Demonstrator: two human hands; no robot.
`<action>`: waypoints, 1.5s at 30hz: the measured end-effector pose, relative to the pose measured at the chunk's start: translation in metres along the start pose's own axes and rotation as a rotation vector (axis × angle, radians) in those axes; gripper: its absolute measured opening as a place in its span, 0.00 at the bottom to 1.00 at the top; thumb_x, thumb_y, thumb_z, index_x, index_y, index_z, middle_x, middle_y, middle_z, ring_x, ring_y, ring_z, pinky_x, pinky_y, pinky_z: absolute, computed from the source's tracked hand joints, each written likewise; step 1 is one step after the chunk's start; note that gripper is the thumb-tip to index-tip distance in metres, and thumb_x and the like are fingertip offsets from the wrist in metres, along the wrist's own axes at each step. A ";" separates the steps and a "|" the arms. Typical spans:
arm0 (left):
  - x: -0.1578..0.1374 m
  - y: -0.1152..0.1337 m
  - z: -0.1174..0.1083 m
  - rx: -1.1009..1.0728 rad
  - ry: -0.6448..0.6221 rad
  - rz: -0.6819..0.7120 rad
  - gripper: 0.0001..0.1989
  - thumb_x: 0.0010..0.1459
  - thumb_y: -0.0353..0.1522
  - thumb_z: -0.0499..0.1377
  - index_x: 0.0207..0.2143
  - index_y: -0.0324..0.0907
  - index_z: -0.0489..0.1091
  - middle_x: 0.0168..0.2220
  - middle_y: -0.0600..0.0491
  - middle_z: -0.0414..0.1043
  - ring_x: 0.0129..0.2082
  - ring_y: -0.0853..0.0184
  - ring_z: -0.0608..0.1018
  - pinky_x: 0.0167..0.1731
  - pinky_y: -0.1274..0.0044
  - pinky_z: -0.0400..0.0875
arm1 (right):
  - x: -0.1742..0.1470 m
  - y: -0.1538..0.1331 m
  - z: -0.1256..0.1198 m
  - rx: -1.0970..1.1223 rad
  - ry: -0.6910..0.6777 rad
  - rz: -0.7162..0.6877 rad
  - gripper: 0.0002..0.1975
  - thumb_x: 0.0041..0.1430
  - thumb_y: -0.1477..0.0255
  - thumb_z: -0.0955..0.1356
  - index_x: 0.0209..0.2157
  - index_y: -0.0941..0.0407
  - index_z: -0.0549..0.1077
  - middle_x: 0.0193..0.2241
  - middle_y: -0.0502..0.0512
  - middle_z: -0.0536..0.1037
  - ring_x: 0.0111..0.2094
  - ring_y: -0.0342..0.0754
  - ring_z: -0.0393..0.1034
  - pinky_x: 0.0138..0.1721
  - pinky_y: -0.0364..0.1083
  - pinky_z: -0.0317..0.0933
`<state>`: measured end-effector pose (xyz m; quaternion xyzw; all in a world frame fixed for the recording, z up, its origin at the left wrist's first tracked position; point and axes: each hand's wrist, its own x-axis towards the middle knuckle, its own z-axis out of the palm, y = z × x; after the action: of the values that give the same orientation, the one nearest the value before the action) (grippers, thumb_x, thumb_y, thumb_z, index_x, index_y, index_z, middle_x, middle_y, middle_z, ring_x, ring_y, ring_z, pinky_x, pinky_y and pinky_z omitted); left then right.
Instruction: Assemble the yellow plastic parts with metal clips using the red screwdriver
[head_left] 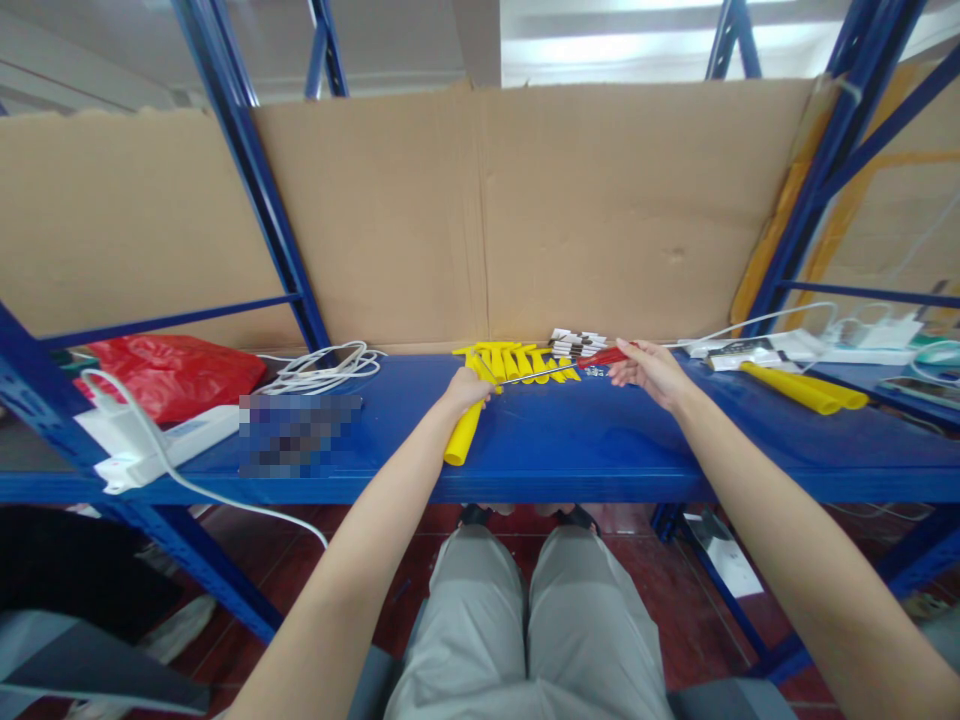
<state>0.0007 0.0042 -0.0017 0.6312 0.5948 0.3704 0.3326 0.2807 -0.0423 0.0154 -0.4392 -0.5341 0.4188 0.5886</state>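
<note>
My left hand is closed around a yellow tube-shaped piece, whose open round end points down toward the shelf's front edge. In my right hand is a screwdriver with a red handle, gripped by the fingers. Its long metal shaft lies nearly level and reaches left to the upper part of the yellow piece beside my left fingers; exact contact at the tip is too small to tell. Just behind the shaft, several yellow parts lie in a row. Small white-and-dark parts are stacked beside them, with tiny metal bits near the red handle.
The blue shelf has a cardboard sheet behind it. At left are a red bag, coiled white cable and a power strip. Two yellow tubes lie at right near white cables. Another person's dark-clothed leg shows lower left.
</note>
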 end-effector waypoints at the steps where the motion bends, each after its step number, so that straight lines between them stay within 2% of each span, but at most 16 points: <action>1: 0.000 0.000 0.000 0.001 0.000 0.004 0.06 0.51 0.20 0.61 0.32 0.35 0.73 0.15 0.60 0.64 0.14 0.75 0.66 0.20 0.81 0.64 | 0.000 0.000 0.000 -0.003 0.003 0.000 0.12 0.59 0.65 0.70 0.29 0.59 0.70 0.16 0.52 0.76 0.15 0.41 0.70 0.19 0.37 0.65; 8: -0.001 0.002 0.000 -0.007 -0.004 -0.007 0.06 0.50 0.19 0.62 0.27 0.36 0.71 0.13 0.61 0.62 0.13 0.75 0.64 0.18 0.82 0.62 | 0.001 0.001 -0.001 0.001 0.016 0.006 0.09 0.60 0.68 0.69 0.29 0.58 0.70 0.16 0.52 0.76 0.16 0.41 0.70 0.20 0.38 0.65; 23: -0.002 0.002 0.000 -0.005 0.004 0.003 0.06 0.50 0.19 0.60 0.31 0.34 0.73 0.14 0.60 0.64 0.14 0.74 0.66 0.19 0.80 0.64 | 0.001 0.001 -0.001 -0.020 0.038 -0.004 0.07 0.58 0.70 0.69 0.30 0.57 0.69 0.16 0.52 0.76 0.16 0.42 0.70 0.19 0.38 0.63; 27: -0.001 0.002 0.000 0.000 -0.001 -0.009 0.07 0.50 0.19 0.60 0.32 0.34 0.73 0.14 0.60 0.64 0.14 0.74 0.66 0.20 0.81 0.65 | 0.002 0.001 -0.001 -0.029 0.028 -0.021 0.08 0.55 0.69 0.71 0.29 0.57 0.69 0.16 0.51 0.75 0.15 0.41 0.68 0.18 0.38 0.61; 33: -0.004 0.005 0.000 0.007 0.000 -0.013 0.05 0.52 0.19 0.59 0.28 0.35 0.71 0.13 0.61 0.61 0.13 0.75 0.65 0.18 0.81 0.63 | 0.004 0.005 -0.005 -0.041 0.003 -0.035 0.10 0.54 0.67 0.71 0.29 0.56 0.69 0.16 0.49 0.74 0.16 0.41 0.68 0.19 0.39 0.61; 38: -0.003 0.004 0.000 0.012 0.006 -0.020 0.05 0.51 0.20 0.60 0.27 0.35 0.72 0.13 0.60 0.63 0.13 0.74 0.66 0.20 0.80 0.65 | 0.006 0.008 -0.007 -0.052 -0.015 -0.049 0.12 0.52 0.64 0.72 0.29 0.56 0.68 0.17 0.50 0.74 0.16 0.41 0.68 0.19 0.39 0.61; 45: -0.003 0.004 -0.001 0.007 0.002 -0.015 0.05 0.50 0.19 0.60 0.27 0.35 0.72 0.13 0.60 0.62 0.13 0.75 0.65 0.19 0.81 0.64 | 0.006 0.008 -0.007 -0.040 0.006 -0.039 0.09 0.51 0.67 0.71 0.30 0.56 0.69 0.16 0.49 0.73 0.16 0.41 0.68 0.19 0.39 0.61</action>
<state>0.0023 0.0009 0.0018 0.6277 0.6011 0.3663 0.3325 0.2876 -0.0343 0.0089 -0.4414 -0.5492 0.3951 0.5895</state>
